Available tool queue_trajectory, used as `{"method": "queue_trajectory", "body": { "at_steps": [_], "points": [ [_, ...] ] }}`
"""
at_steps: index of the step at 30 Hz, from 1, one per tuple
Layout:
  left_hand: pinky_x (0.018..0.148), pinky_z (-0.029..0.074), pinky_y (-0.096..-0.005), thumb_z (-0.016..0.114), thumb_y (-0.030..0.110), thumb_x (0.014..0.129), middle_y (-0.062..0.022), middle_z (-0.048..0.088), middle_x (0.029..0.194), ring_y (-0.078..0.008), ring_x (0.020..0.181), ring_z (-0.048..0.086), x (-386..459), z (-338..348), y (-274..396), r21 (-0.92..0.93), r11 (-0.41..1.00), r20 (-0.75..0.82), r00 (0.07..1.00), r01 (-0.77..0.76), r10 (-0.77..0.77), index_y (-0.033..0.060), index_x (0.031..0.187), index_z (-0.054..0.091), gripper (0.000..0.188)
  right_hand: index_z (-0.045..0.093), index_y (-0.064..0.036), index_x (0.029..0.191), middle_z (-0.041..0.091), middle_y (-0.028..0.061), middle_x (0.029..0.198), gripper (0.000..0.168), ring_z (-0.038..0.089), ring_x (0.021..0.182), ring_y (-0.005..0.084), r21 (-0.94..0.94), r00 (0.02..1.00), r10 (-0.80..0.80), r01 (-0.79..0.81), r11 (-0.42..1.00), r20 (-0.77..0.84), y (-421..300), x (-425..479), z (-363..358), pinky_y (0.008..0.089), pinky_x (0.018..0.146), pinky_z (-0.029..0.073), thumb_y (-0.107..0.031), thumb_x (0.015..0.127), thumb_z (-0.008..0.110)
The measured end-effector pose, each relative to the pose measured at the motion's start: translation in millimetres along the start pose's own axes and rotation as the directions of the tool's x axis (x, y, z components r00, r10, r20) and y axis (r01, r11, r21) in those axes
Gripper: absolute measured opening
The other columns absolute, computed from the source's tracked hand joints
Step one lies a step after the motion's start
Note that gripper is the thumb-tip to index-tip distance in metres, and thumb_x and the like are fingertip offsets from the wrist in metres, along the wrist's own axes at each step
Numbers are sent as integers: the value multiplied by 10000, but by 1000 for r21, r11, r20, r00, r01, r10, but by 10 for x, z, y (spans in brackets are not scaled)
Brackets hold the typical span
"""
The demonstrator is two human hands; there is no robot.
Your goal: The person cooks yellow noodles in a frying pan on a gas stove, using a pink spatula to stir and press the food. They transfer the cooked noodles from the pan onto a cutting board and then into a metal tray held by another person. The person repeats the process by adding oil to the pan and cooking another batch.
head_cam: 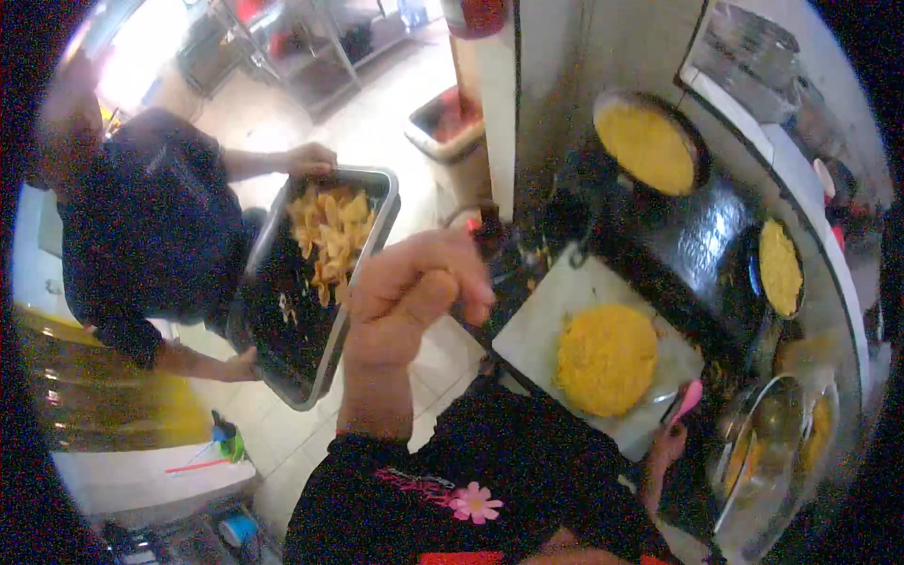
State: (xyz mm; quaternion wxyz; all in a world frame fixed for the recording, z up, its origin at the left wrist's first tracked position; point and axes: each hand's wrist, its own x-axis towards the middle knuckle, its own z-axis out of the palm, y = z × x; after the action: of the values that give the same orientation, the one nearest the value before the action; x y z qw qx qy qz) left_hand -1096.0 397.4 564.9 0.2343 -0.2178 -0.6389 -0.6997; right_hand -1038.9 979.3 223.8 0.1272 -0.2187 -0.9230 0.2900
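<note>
My left hand [424, 293] is raised in front of me with its fingers curled in, somewhat blurred. I see nothing held in it. It overlaps the near edge of a metal tray [387, 212] in the view; whether they touch I cannot tell. At the lower right, my right hand [664, 448] grips a pink-handled utensil [686, 401] at the corner of a white cutting board [526, 332]. The utensil's working end is unclear. On the board lies a flat, round yellow food [607, 360], apart from my left hand.
A co-worker [155, 233] at left holds the tray, with golden fried pieces [332, 226] in it. Beyond the board, a dark stovetop [696, 226] bears a pan of yellow food [646, 148] and a smaller pan [780, 268]. Clear dishes [777, 395] stand at right.
</note>
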Motion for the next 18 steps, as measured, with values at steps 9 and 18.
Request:
{"method": "queue_trajectory", "body": {
  "at_steps": [9, 18],
  "points": [
    [583, 416, -312, 401, 283, 930, -70, 453, 647, -186, 575, 441, 482, 316, -168, -753, 651, -150, 988, -92, -33, 59, 756, 481, 295, 556, 10, 857, 581, 104, 767, 221, 528, 691, 193, -59, 989, 101, -95, 994, 111, 26, 76, -123, 328, 634, 440, -200, 817, 610],
    [702, 435, -318, 449, 305, 920, -64, 515, 763, -160, 700, 513, 1055, -223, -190, -881, 427, -280, 953, -206, -118, 38, 959, 506, 276, 557, 10, 836, 567, 101, 788, 226, 513, 672, 191, -123, 964, -264, 263, 957, 4, 581, 113, -310, 336, 635, 443, -213, 829, 590]
  ]
}}
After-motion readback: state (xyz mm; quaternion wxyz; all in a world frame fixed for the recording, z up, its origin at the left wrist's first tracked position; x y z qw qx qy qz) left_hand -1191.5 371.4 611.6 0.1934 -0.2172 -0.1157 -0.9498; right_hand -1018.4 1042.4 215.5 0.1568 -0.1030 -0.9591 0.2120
